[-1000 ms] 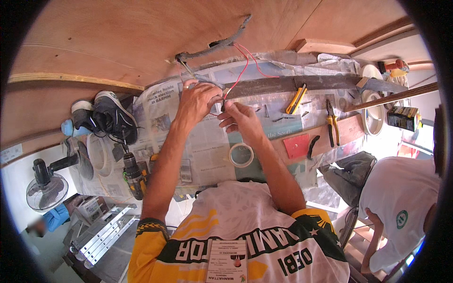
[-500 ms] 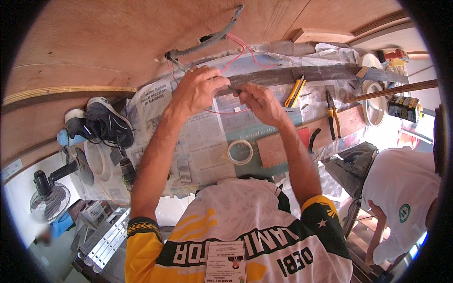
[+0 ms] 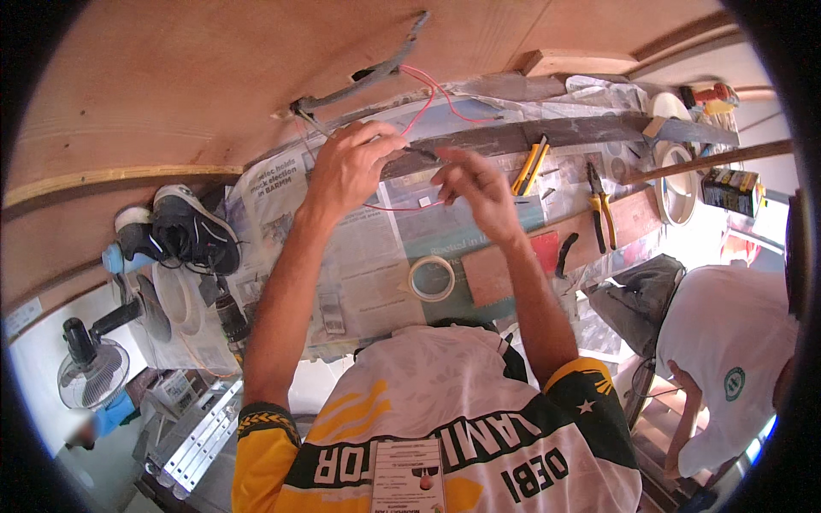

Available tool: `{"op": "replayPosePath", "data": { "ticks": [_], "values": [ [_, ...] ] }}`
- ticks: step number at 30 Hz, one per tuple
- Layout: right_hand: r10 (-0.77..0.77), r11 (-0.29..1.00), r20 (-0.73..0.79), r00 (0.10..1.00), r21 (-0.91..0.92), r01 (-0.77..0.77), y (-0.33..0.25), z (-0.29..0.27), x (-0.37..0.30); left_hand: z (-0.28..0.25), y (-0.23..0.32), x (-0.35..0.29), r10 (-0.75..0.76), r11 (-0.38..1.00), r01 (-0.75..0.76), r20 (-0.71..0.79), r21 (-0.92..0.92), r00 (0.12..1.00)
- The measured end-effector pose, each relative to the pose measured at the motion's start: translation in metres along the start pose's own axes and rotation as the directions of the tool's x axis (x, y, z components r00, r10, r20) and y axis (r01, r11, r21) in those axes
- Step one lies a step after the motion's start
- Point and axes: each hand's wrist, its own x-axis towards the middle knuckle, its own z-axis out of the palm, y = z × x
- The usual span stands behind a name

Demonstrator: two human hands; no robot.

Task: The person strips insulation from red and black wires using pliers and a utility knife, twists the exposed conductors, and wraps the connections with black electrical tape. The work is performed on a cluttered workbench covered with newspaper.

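My left hand [image 3: 352, 167] is closed around a thin grey cable [image 3: 315, 121] that comes from a hole in the wooden panel. Beyond its fingertips, a dark end [image 3: 421, 153] of the cable, perhaps wrapped in tape, points to the right. My right hand [image 3: 475, 190] is just right of that end with its fingers loosely apart, slightly blurred; nothing shows in it. A thin red wire [image 3: 385, 206] runs below both hands. More red wire [image 3: 436, 85] hangs from a second opening, beside a thick grey conduit [image 3: 376, 77].
Newspaper [image 3: 359, 274] covers the bench. On it lie a tape roll [image 3: 431, 278], yellow utility knife [image 3: 532, 167], pliers [image 3: 602, 209], sandpaper [image 3: 487, 276] and a drill [image 3: 229, 312]. Black shoes [image 3: 195, 235] sit at left. A dark wooden strip [image 3: 547, 132] crosses behind. Another person [image 3: 718, 359] is at right.
My right hand has come off the dark cable end, its fingers loosening and moving slightly right and down. My left hand keeps its hold on the cable, shifting slightly left.
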Motion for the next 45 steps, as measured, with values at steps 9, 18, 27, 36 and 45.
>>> {"op": "replayPosePath", "data": {
  "ticks": [9, 18, 27, 36, 45],
  "values": [
    [0.085, 0.99, -0.224, 0.971, 0.132, -0.056, 0.012, 0.047, -0.018, -0.002, -0.001, -0.006, -0.067, 0.991, 0.081, 0.14, -0.104, 0.988],
    [0.018, 0.988, -0.288, 0.957, 0.154, 0.028, 0.029, 0.046, -0.006, 0.002, -0.001, -0.01, -0.02, 0.997, 0.029, 0.118, -0.076, 0.993],
    [0.007, 0.916, -0.214, 0.977, 0.393, 0.079, 0.053, 0.049, 0.002, -0.002, 0.005, -0.021, -0.153, 0.971, 0.159, 0.052, -0.176, 0.987],
    [0.027, 0.898, -0.198, 0.98, 0.435, 0.063, 0.044, 0.046, -0.002, -0.002, 0.004, -0.025, -0.165, 0.97, 0.165, 0.014, -0.18, 0.986],
    [0.021, 0.914, -0.224, 0.974, 0.4, 0.072, 0.038, 0.045, -0.004, -0.001, 0.0, -0.026, -0.247, 0.948, 0.238, -0.018, -0.211, 0.969]
  ]
}}
